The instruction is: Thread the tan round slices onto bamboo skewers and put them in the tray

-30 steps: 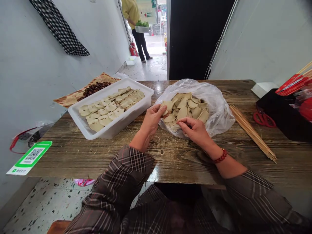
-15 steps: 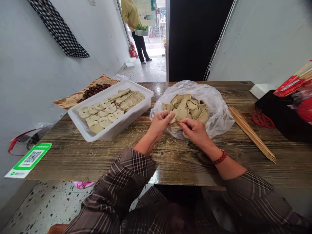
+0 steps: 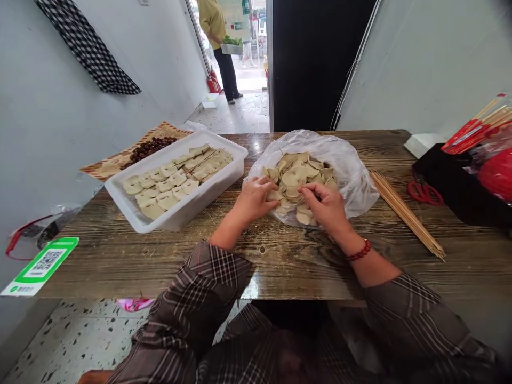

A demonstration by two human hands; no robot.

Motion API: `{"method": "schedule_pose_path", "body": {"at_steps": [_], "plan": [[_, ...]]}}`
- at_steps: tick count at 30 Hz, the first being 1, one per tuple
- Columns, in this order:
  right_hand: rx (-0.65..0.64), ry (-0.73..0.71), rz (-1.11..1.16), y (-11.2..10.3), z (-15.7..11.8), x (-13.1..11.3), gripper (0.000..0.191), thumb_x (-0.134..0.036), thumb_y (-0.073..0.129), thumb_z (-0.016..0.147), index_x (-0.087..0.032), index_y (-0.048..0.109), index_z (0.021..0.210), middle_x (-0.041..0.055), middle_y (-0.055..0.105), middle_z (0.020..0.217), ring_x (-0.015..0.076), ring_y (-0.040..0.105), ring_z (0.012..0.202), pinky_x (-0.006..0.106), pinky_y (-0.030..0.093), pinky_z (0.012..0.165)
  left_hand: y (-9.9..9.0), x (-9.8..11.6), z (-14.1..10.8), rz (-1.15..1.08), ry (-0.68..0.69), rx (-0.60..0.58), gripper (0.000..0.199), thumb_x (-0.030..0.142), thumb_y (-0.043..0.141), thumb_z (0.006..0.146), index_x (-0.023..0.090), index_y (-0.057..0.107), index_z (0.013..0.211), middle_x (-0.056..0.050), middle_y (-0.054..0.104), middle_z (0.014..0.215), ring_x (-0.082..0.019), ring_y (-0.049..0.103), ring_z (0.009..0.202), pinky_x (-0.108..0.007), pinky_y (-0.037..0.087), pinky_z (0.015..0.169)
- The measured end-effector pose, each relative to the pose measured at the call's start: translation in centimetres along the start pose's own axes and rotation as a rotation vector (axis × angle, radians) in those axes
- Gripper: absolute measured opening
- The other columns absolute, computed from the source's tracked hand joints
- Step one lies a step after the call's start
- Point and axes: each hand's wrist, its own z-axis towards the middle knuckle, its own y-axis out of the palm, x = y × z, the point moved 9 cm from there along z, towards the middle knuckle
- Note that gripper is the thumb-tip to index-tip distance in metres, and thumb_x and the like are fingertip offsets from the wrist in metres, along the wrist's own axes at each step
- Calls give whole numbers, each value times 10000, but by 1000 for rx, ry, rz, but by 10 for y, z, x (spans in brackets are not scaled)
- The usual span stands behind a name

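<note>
Head view, starting at far left: a white tray (image 3: pixel 212 194) sits between 9 and 10 o'clock from the left hand (image 3: pixel 254 201), long axis running 8 to 2, rows of similar pieces (image 3: pixel 166 185) inside it. Now that left hand: it's at the near-left edge of the clear plastic bag (image 3: pixel 354 181), fingers loosely curled, thumb parted from them, a pale piece (image 3: pixel 273 196) showing in the gap; gripped or not, I can't make out.

Next, the heap of flat beige pieces (image 3: pixel 296 175), sitting in the bag's mouth at 2 o'clock from the left hand, 11 from the right. It's a rounded pile, no clear long axis, both hands at its near side, neither plainly nearer.

And the right hand (image 3: pixel 327 207): thumb and forefinger closed in a tight pinch, anything inside too small to call! Out at 3 o'clock from it lies a bundle of thin sticks (image 3: pixel 407 213), slanting half past ten to half past four.

The change from half a second ago? There, the left fingers hold a flat piece right beside the right fingertips; now they're off it, back leftward, the hands farther apart.
</note>
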Motion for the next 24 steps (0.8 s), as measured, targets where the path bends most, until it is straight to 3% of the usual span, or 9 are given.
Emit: {"method": "schedule_pose_path", "body": {"at_steps": [4, 8, 10, 14, 16, 24], "plan": [[-1, 13, 15, 1, 0, 1, 298, -411, 560, 881, -154, 704, 831, -23, 539, 564, 103, 452, 510, 234, 331, 502, 6, -4, -1, -2, 4, -42, 109, 196, 712, 724, 222, 741, 826, -70, 698, 923, -237, 596, 925, -396, 412, 930], [-6, 12, 21, 0, -1, 0, 295, -406, 569, 878, -152, 713, 842, -29, 527, 546, 102, 454, 509, 232, 334, 505, -9, -19, -2, -141, -130, 118, 137, 276, 642, 800, 180, 711, 731, -26, 642, 692, -163, 556, 697, -302, 444, 746], [-12, 13, 32, 1, -2, -1, 299, -411, 575, 876, -150, 718, 850, -31, 527, 543, 98, 448, 501, 229, 328, 496, -17, -33, -5, -341, -242, 223, 199, 333, 633, 807, 163, 679, 714, -3, 600, 629, -134, 532, 627, -258, 437, 639], [-66, 2, 50, 5, -4, -4, 308, -415, 570, 884, -149, 724, 873, -33, 531, 529, 97, 456, 487, 224, 338, 487, -18, -54, -10, -889, -409, 343, 262, 405, 653, 799, 144, 650, 772, -8, 628, 676, -115, 597, 607, -212, 441, 541], [-101, -14, 52, 9, -6, -6, 310, -418, 571, 888, -149, 724, 870, -31, 534, 530, 98, 463, 488, 223, 345, 487, -17, -58, -12, -1053, -451, 379, 243, 377, 694, 778, 141, 654, 820, -13, 649, 697, -103, 612, 588, -196, 438, 517], [-248, -81, -60, 24, -11, -6, 289, -386, 564, 893, -153, 730, 847, -3, 591, 576, 110, 493, 515, 235, 353, 496, -19, -62, -16, -1253, -498, 463, 116, 243, 682, 797, 151, 627, 840, -14, 687, 772, -95, 647, 624, -175, 456, 506]]}}
